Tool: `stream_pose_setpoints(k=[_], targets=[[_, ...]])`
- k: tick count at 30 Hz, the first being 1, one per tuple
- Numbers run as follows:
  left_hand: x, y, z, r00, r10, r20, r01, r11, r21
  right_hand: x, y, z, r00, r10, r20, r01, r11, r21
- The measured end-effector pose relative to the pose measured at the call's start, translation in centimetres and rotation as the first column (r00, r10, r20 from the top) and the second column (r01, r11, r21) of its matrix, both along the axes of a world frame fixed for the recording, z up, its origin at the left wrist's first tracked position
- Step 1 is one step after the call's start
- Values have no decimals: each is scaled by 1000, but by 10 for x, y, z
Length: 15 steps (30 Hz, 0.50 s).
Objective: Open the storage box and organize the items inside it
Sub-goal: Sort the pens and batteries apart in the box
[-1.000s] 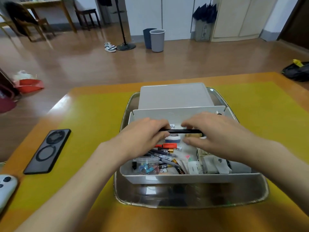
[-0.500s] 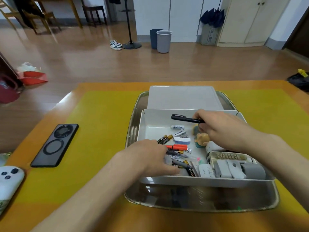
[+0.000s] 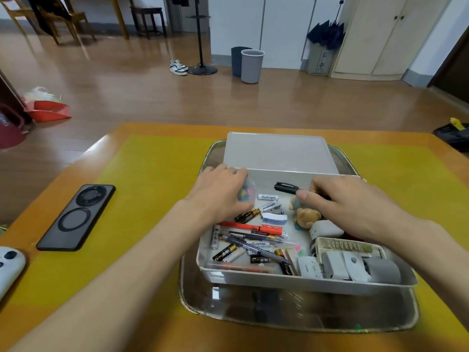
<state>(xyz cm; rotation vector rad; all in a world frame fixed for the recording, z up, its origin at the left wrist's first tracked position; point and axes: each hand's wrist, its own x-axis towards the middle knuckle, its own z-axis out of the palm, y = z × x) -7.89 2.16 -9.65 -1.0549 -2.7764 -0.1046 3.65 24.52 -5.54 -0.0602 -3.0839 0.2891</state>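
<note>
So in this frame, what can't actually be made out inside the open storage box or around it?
Head view only:
- Small clear container of coloured bits: mostly under the left hand; contents unclear, grip uncertain.
- Black marker pen: far end hidden by the right hand; contact uncertain.
- Brown bear figurine: partly covered by that hand.
- White game controller: cut off at the left edge.
- Battery labels in the grey plastic storage box: mostly too small.

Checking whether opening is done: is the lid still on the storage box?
No, the lid lies flat behind the open storage box, whose contents are exposed.
</note>
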Motion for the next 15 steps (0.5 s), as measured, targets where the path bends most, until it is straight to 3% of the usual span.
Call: stream_pose_setpoints(k=[3,6,15], targets=[[-6,-2,-10,997,27,74,-18,993,-116,1,-1,-8,992,73,102,-79,995,55],[-5,-2,-12,995,16,101,-3,991,-132,-3,-3,-16,979,114,171,-124,991,45],[28,-25,28,997,-47,55,37,987,158,-12,-53,-35,933,314,176,-328,943,60]])
